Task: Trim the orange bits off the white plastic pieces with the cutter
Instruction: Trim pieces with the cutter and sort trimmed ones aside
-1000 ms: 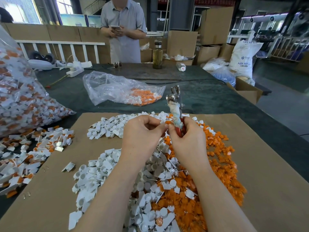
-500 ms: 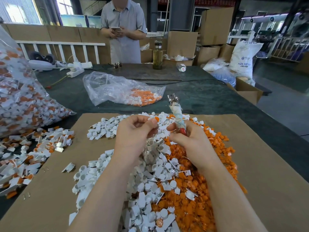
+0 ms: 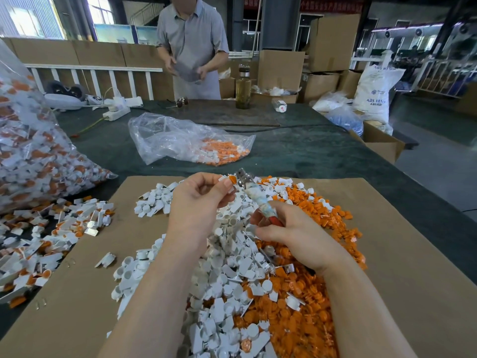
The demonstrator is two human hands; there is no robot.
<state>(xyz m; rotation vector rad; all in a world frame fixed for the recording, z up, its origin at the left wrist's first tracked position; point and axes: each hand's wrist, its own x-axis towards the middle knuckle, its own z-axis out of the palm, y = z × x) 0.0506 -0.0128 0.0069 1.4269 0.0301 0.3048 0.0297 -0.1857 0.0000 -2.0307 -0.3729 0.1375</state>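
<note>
While the left hand (image 3: 198, 202) pinches a small white piece (image 3: 224, 180) between its thumb and fingertips, the right hand (image 3: 289, 232) grips the cutter (image 3: 254, 193) by its wrapped handles. The 2 hands are a little apart, not touching.

The piece sits at the top of the left hand, above the far edge of the cardboard (image 3: 402, 254). Its orange bit (image 3: 232, 180) pokes out to the right, toward the cutter. The shiny metal tip of the cutter is just beside that orange bit, right next to it. The cutter is long and thin. It slants from the right hand, which is low and close to the person, up and away to the left, so its tip points at the piece. The left hand is the nearer one to the piece, since it holds it. The right hand only has to close the cutter.

The piece is tiny and white, with a round orange tab on 1 side. It is too small to tell if the blades are already around the orange bit, but I think the cut is not done yet, since the orange is still on.

Under the hands lie a big pile of white pieces (image 3: 232, 267) and a pile of orange bits (image 3: 309, 319).
</note>
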